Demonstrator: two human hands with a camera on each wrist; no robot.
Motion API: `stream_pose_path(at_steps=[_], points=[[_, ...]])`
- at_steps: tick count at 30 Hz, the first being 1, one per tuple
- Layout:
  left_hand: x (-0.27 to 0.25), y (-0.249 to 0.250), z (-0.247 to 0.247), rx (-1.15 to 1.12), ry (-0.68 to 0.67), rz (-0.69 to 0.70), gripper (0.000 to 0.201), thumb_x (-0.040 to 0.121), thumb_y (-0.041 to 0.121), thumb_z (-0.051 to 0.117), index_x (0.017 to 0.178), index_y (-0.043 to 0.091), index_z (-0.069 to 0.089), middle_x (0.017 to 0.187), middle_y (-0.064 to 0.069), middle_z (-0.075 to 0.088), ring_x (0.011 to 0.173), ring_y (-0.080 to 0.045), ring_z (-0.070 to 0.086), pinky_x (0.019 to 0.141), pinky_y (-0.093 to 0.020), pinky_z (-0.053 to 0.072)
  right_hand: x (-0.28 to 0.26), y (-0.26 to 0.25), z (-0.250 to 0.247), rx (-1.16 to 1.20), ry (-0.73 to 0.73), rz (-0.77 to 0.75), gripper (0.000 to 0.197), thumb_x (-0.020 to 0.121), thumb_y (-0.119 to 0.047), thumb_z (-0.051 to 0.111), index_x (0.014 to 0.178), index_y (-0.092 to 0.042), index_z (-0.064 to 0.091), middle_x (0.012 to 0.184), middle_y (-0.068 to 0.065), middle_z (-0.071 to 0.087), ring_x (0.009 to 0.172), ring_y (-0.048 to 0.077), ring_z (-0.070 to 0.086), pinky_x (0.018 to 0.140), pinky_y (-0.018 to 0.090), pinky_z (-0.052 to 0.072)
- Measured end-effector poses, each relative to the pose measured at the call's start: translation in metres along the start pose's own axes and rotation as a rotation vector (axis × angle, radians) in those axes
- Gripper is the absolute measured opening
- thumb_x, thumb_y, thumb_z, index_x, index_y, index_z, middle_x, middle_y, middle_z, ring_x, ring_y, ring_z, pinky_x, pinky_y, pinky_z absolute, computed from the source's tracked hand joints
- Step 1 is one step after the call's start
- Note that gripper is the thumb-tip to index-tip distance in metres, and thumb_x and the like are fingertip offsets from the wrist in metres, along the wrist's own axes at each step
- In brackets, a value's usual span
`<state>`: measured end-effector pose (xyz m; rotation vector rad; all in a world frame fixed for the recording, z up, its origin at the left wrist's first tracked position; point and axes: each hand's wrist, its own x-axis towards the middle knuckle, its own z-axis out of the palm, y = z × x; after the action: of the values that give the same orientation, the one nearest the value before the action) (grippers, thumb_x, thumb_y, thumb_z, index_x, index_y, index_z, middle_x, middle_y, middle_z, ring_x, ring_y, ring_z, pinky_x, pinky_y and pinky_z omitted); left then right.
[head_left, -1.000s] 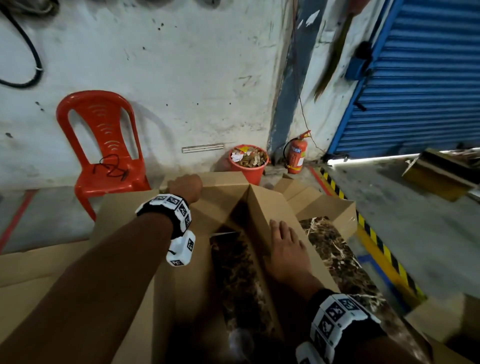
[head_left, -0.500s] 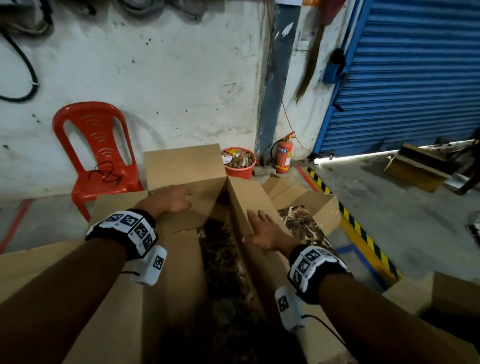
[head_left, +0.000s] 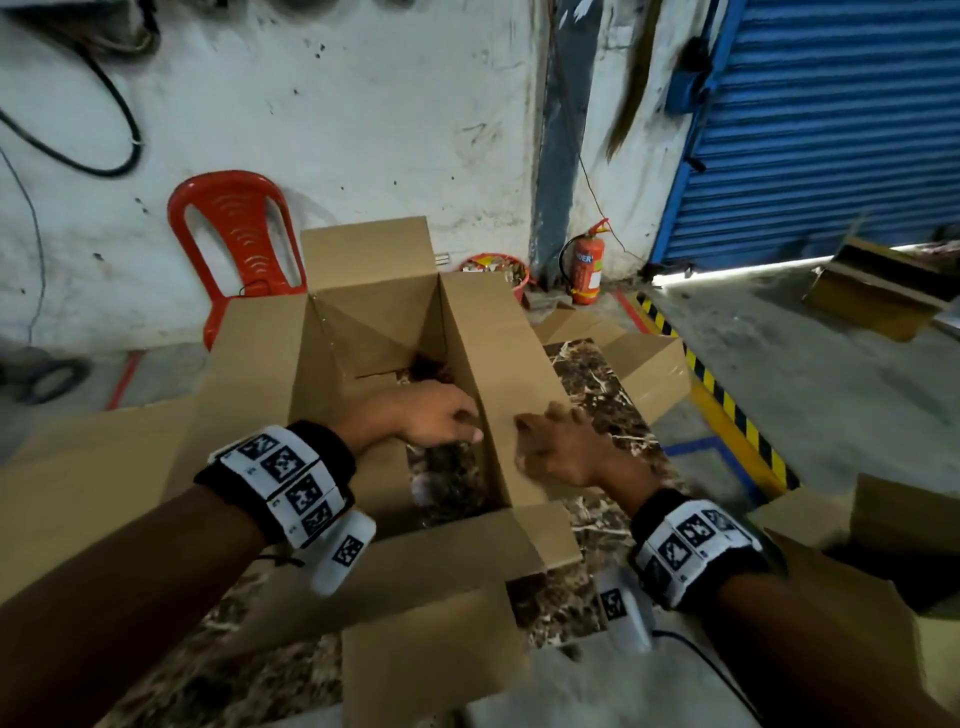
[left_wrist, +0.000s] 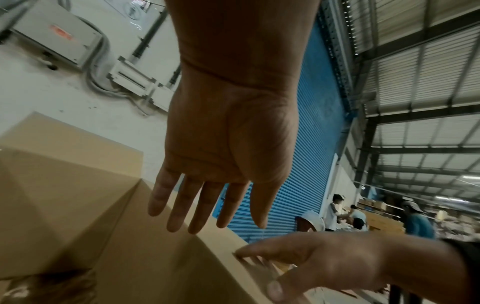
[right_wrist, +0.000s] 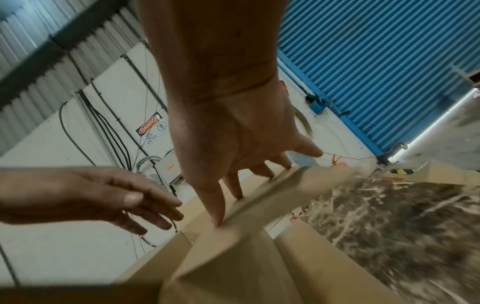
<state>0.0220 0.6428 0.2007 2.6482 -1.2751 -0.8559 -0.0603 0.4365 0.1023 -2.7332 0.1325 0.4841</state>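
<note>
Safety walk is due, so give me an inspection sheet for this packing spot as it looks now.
Surface: dark marble-patterned slab, partly covered.
Job's things: open cardboard box, flaps up.
Clutter: flat cardboard around it.
Hands: left hand flat, fingers straight, in the box mouth; right hand pinches the right flap.
Cables: black cable on wall.
Surroundings: red chair, fire extinguisher, blue shutter.

A dark brown surface with white marble veining (head_left: 587, 374) carries a large open brown cardboard box (head_left: 374, 322), standing upright. Just right of that box sits a smaller open cardboard carton (head_left: 654, 374). Flat brown cardboard sheets (head_left: 78, 467) lie to the box's left.
</note>
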Motion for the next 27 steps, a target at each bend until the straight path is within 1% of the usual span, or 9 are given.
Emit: stream_pose_path(at_steps=[2,5,8,11,15,18,22,24,27], points=[[-0.008,0.027,0.016,0.015,-0.012,0.011,0.056,0.093,0.058,0.046,0.128,0.017,0.060,0.124,-0.004,0.063,0.107,-0.020,0.059,0.093,-0.035,0.047,-0.014,0.012,0.023,0.167,0.129,0.129,0.082,0.066,-0.084,0.044,0.131,-0.035,0.037,0.143,0.016,0.037,0.136,0.043,0.031,0.109,0.061,0.031],[-0.014,0.053,0.047,0.046,-0.009,-0.057,0.081,0.077,0.079,0.035,0.121,0.018,0.063,0.112,-0.002,0.066,0.095,-0.017,0.062,0.086,-0.041,0.052,-0.031,0.019,0.045,0.565,0.365,0.253,0.075,0.064,-0.077,0.066,0.107,-0.017,0.051,0.108,0.005,0.066,0.101,0.026,0.065,0.083,0.044,0.056],[-0.021,0.076,0.074,0.022,0.010,-0.168,0.057,0.092,0.060,0.046,0.117,0.012,0.064,0.112,-0.006,0.066,0.092,-0.018,0.061,0.082,-0.033,0.050,-0.041,0.013,0.054,1.116,0.371,0.313,0.036,0.079,-0.039,0.080,0.096,-0.014,0.062,0.093,0.011,0.071,0.073,0.027,0.071,0.053,0.035,0.057],[-0.024,0.089,0.100,-0.065,0.056,-0.236,0.042,0.097,0.041,0.051,0.121,0.008,0.060,0.115,-0.009,0.064,0.103,-0.025,0.061,0.081,-0.029,0.044,-0.045,0.012,0.052,1.456,0.398,0.297,0.013,0.086,-0.008,0.072,0.096,-0.010,0.064,0.091,0.016,0.070,0.078,0.030,0.067,0.053,0.031,0.053],[-0.022,0.081,0.124,-0.184,0.304,-0.355,0.025,0.095,0.037,0.054,0.092,0.015,0.065,0.090,-0.004,0.065,0.089,-0.025,0.065,0.072,-0.034,0.050,-0.054,-0.003,0.021,1.417,0.486,0.181,0.013,0.088,-0.001,0.064,0.095,-0.012,0.065,0.083,0.007,0.067,0.075,0.026,0.063,0.049,0.030,0.051],[-0.029,0.068,0.123,-0.268,0.476,-0.402,0.030,0.093,0.029,0.058,0.064,0.024,0.051,0.066,0.004,0.053,0.074,-0.025,0.063,0.068,-0.037,0.053,-0.063,-0.028,-0.005,1.337,0.513,0.053,0.019,0.090,-0.002,0.062,0.104,-0.015,0.065,0.089,0.006,0.067,0.076,0.023,0.064,0.052,0.032,0.055],[-0.059,0.058,0.090,-0.372,0.668,-0.348,0.025,0.096,0.021,0.056,0.073,0.017,0.063,0.068,0.001,0.061,0.066,-0.015,0.060,0.066,-0.032,0.051,-0.072,-0.061,-0.033,1.430,0.466,-0.120,0.016,0.097,-0.005,0.051,0.106,-0.009,0.064,0.079,0.006,0.070,0.067,0.025,0.067,0.052,0.028,0.054],[-0.081,0.055,0.064,-0.450,0.791,-0.319,0.024,0.097,0.017,0.054,0.077,0.016,0.067,0.068,0.003,0.064,0.066,-0.011,0.061,0.062,-0.026,0.047,-0.076,-0.072,-0.043,1.486,0.415,-0.146,0.020,0.103,-0.022,0.046,0.102,-0.010,0.063,0.078,0.009,0.072,0.065,0.027,0.067,0.053,0.026,0.053],[-0.115,0.038,0.018,-0.558,0.984,-0.299,0.026,0.096,0.014,0.055,0.081,0.003,0.073,0.077,-0.011,0.071,0.074,-0.023,0.067,0.072,-0.035,0.051,-0.074,-0.087,-0.048,1.125,0.427,-0.202,0.041,0.103,-0.046,0.038,0.093,-0.020,0.067,0.084,0.005,0.070,0.068,0.016,0.064,0.062,0.027,0.051]])
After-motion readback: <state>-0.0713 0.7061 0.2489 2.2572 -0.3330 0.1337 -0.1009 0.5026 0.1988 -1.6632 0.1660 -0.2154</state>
